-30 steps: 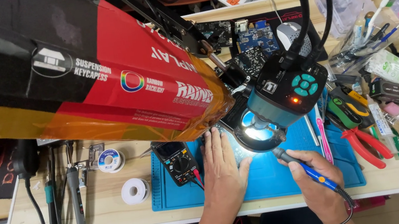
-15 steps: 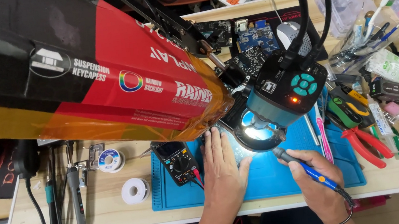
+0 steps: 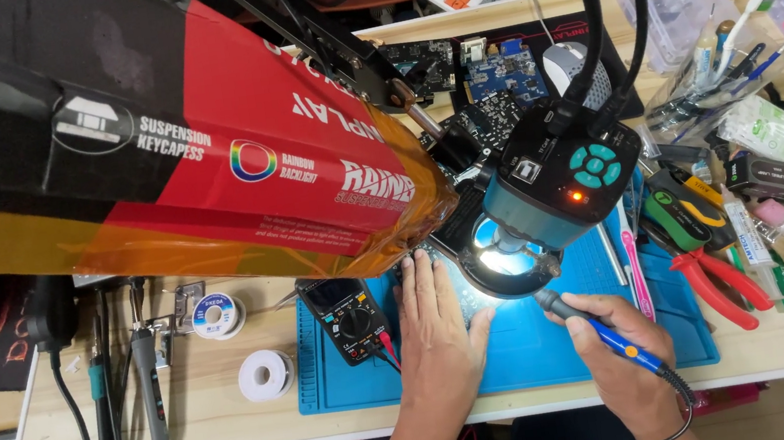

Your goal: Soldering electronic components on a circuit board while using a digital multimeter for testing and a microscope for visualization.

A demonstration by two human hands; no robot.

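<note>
Soldering iron [image 3: 607, 335], blue-handled with a dark cord at its rear, lay in your right hand [image 3: 623, 361]; your fingers were closed around the grip like a pen, and its tip pointed up and left toward the lit patch under the microscope head [image 3: 555, 193]. Whatever the tip met there was hidden by the ring light [image 3: 503, 261]. Your left hand [image 3: 439, 330] lay flat on the blue work mat [image 3: 531, 353], fingers loose and stretched out, grasping nothing, their tips at the edge of the lit patch.

Just left of that hand sat a small black multimeter [image 3: 350, 318] on the mat, its red lead trailing beside your wrist. Red-handled pliers [image 3: 723, 282] and a pink-handled tool [image 3: 633, 264] lay near your right hand, at the mat's right side. Two solder spools [image 3: 264, 375] rested on the wooden bench [image 3: 237, 422] left of the mat.

At the bench's far right corner you had a clear plastic tub [image 3: 706, 78] crowded with pens, brushes and small tools, and behind it a clear compartment box [image 3: 677, 6] whose contents were too small to tell. A big red and black carton [image 3: 151, 151] hung across the upper left of your view.
</note>
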